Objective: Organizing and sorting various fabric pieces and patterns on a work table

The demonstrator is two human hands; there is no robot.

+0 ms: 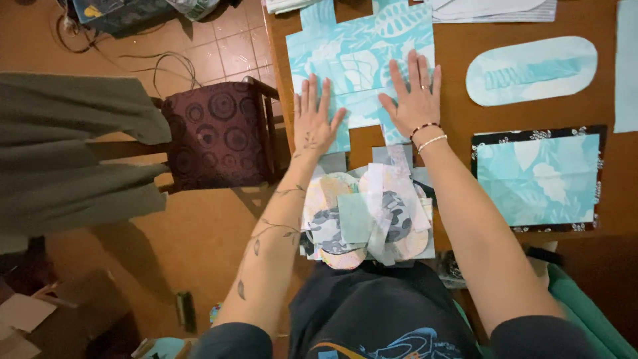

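A light blue leaf-print fabric piece point(359, 46) with stepped, notched edges lies flat on the brown wooden table point(458, 63). My left hand point(312, 119) presses palm-down on its lower left part, fingers spread. My right hand point(415, 96) lies flat on its lower right part, fingers apart, with bead bracelets at the wrist. Neither hand grips anything. Between my forearms, at the table's near edge, sits a pile of cut fabric pieces point(365, 216), rounded and rectangular, in pastel and grey prints.
An oval blue fabric piece point(531, 70) lies at the right. Below it is a blue rectangle on black floral cloth point(538, 179). More fabric lies along the far edge. A chair with a dark circle-patterned seat point(216, 136) stands left of the table, on a tiled floor with cables.
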